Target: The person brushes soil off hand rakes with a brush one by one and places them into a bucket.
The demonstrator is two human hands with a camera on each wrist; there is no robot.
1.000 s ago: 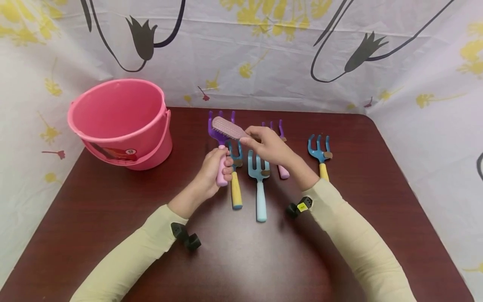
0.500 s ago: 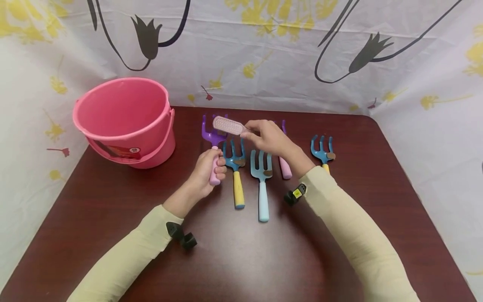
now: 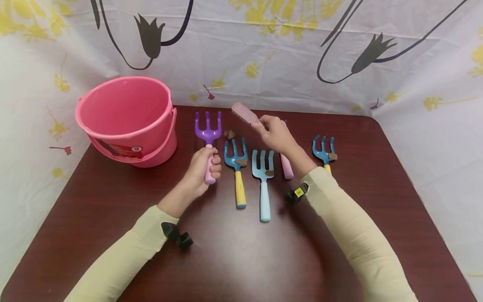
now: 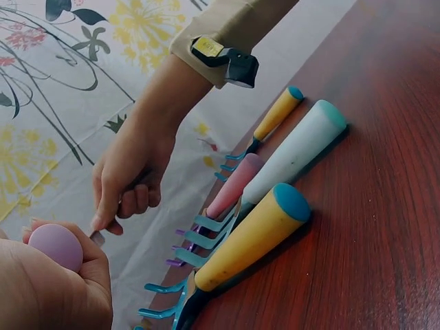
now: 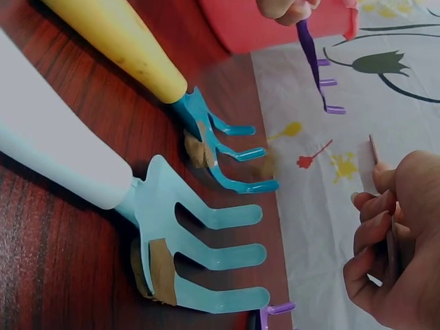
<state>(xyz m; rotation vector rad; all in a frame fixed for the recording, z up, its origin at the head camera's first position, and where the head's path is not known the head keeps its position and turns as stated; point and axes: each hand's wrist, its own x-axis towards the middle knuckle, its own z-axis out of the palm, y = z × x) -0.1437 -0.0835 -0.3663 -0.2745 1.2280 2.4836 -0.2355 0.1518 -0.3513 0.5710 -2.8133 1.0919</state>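
Across the dark reddish-brown wooden desk [image 3: 226, 268], our left grip [image 3: 201, 167] is curling tightly round the pink, rounded handle [image 3: 210, 179] of the purple three-pronged hand fork [image 3: 208, 135], whose long axis is pointing almost straight away from us, prongs farthest. Slightly farther out, our right grip [image 3: 277, 134] is pinching the pale pink bristled brush [image 3: 245, 113] narrowly at its handle end, and the brush head is slanting away and leftward, lying right of the prongs and apart from them.
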